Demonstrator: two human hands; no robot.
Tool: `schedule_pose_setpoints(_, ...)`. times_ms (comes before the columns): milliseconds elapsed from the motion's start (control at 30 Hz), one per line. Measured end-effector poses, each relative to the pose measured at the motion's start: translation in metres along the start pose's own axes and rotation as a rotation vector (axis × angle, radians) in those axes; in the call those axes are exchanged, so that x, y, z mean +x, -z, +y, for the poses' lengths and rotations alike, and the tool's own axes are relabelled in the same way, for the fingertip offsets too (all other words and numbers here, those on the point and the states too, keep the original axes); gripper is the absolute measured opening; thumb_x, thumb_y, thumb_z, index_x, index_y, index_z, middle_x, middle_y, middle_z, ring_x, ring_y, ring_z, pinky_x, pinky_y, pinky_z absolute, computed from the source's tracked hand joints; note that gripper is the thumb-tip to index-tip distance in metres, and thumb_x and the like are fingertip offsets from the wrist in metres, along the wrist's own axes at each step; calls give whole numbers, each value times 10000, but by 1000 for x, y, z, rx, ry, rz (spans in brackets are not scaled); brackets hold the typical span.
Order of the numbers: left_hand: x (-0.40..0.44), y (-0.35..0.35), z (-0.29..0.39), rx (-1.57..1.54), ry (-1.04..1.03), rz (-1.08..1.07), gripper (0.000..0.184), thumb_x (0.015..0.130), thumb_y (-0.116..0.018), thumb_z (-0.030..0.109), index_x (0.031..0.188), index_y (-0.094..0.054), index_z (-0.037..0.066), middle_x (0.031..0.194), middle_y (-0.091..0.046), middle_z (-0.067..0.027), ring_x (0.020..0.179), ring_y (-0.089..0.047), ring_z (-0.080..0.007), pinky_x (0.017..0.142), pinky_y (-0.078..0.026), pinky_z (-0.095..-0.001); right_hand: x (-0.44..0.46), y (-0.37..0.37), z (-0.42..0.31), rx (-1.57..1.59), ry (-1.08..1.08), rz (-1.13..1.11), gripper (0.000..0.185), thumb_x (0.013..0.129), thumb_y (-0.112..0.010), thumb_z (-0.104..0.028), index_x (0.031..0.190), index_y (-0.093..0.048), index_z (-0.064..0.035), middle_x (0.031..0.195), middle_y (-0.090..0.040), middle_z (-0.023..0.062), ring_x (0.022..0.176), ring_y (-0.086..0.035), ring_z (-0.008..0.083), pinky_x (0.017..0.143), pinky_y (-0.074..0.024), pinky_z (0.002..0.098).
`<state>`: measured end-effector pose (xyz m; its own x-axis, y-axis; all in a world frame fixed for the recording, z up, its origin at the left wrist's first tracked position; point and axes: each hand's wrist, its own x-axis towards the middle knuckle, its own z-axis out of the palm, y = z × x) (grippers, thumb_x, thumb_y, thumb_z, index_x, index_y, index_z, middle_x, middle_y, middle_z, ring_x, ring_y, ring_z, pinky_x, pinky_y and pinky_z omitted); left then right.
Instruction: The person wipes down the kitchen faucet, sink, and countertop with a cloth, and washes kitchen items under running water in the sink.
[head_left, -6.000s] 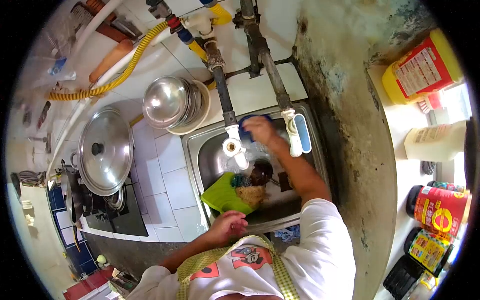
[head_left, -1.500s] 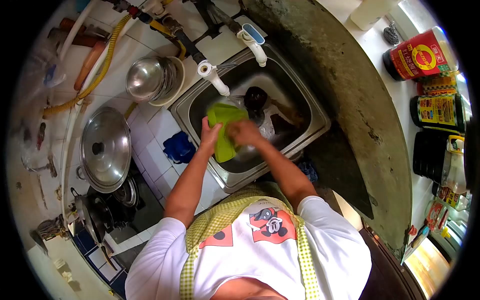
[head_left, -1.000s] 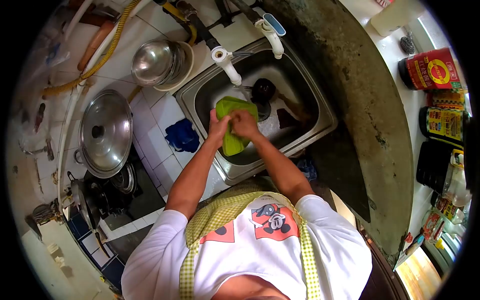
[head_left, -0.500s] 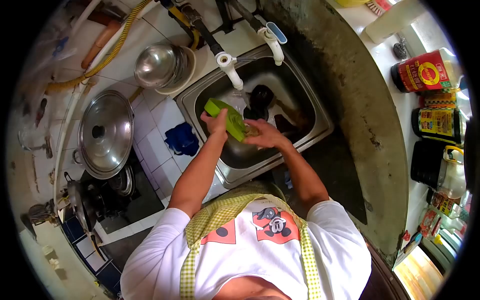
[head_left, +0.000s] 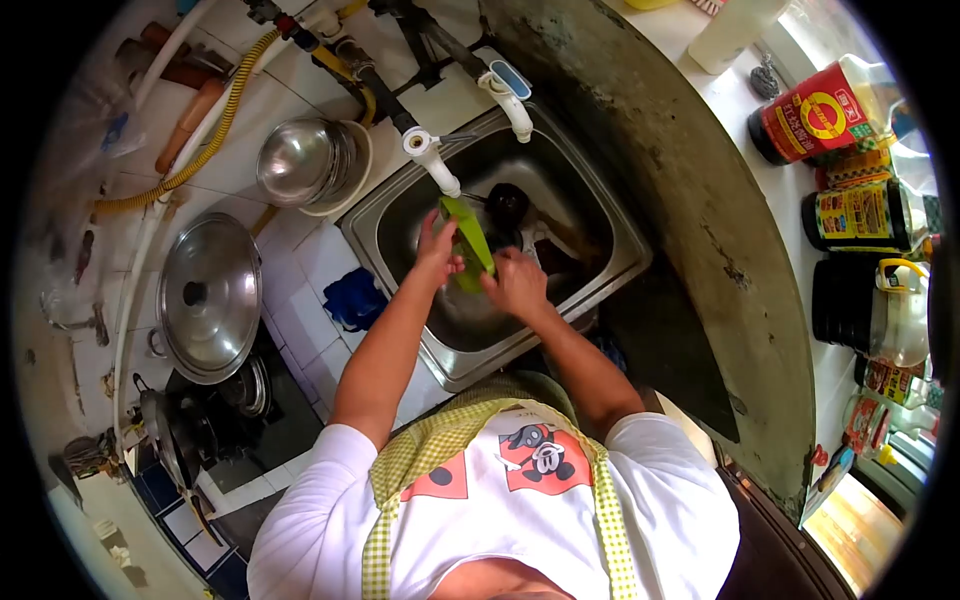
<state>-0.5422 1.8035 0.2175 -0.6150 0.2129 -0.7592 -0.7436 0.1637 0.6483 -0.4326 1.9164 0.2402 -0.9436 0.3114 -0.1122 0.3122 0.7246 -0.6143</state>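
Found green container [head_left: 470, 228] above the bowl of the steel sink [head_left: 452, 368], tilted, upper end just below the spout of the white tap [head_left: 430, 160]. Cannot tell whether touching the sink floor. Against its left side, left hand [head_left: 437, 248], fingers bent; cannot tell whether clamped. At its lower right edge, right hand [head_left: 518, 284], fingers curled together and clamped on the green container. Inside the sink, near the container: dark round object [head_left: 507, 203]; further right, dark brown piece [head_left: 553, 258], nature unclear. On white tiles just left of the sink, blue cloth [head_left: 355, 298], crumpled. Behind the cloth, stacked metal bowls [head_left: 295, 162] in a pale basin [head_left: 362, 168]. Further left, large metal lid [head_left: 208, 300] with black knob, near the black hob [head_left: 262, 440]. Along the right-hand ledge, several bottles, including red-labelled bottle [head_left: 815, 115].
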Motion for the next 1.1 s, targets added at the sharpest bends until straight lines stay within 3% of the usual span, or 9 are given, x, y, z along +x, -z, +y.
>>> schedule_pose_setpoints(133,-18,-24,28,180,30,17,641,737,-619,295,1237,-225,213,1008,-481,-91,772,-537,-237,563,-455,-400,14,9,-13,-28,101,23,286,662,-601,-285,848,-617,-69,913,-565,110,812,-554,306,682,-457,408)
schedule_pose_setpoints(200,3,-15,16,153,-110,-84,725,721,-606,115,1306,-184,178,1135,-440,-143,877,-546,-267,600,-494,-384,12,5,-19,-42,114,11,284,663,-609,-288,852,-617,-77,923,-565,109,819,-551,304,692,-454,407)
schedule_pose_setpoints(333,6,31,-2,205,-192,-164,745,638,-541,-46,1280,-210,139,1067,-454,-139,922,-501,-278,650,-471,-401,-8,-3,-8,56,284,-139,275,701,-596,-301,890,-615,-102,908,-570,100,859,-549,282,730,-452,381)
schedule_pose_setpoints(500,-34,79,-25,-3,-4,-35,816,599,-427,-120,1328,-162,135,1158,-411,-171,994,-477,-305,733,-473,-388,-2,-24,46,464,-135,-160,251,702,-521,-133,937,-606,-112,1014,-553,135,856,-558,304,762,-448,358)
schedule_pose_setpoints(567,-41,86,-33,-70,13,-47,792,602,-421,-124,1318,-190,122,1148,-422,-169,988,-486,-302,741,-472,-387,2,-29,42,543,124,171,280,704,-491,-71,946,-606,-152,1002,-564,126,855,-555,311,755,-448,370)
schedule_pose_setpoints(700,-58,74,-38,-88,-17,-98,711,622,-412,-130,1285,-249,69,1108,-456,-163,975,-507,-286,770,-470,-384,14,-67,5,440,609,201,225,727,-525,-66,944,-580,-82,950,-589,91,913,-546,268,710,-458,344)
schedule_pose_setpoints(767,-61,70,-36,-50,-38,-69,684,629,-406,-128,1275,-261,45,1094,-464,-162,987,-506,-282,794,-467,-379,26,-81,11,168,540,55,189,735,-524,-118,909,-589,-80,966,-590,89,920,-544,266,704,-462,356)
schedule_pose_setpoints(900,-52,82,-31,50,-50,-47,669,637,-402,-132,1269,-276,46,1113,-459,-164,980,-512,-276,788,-469,-365,48,-45,71,-480,-44,-461,258,751,-503,-262,911,-610,-92,946,-598,116,865,-575,296,749,-463,358)
schedule_pose_setpoints(1100,-49,84,-24,-51,-5,-258,656,649,-415,-118,1269,-291,55,1137,-458,-136,1007,-499,-254,810,-445,-351,37,0,104,-28,-221,-269,316,714,-620,-306,911,-625,-59,869,-616,127,795,-595,222,643,-474,328)
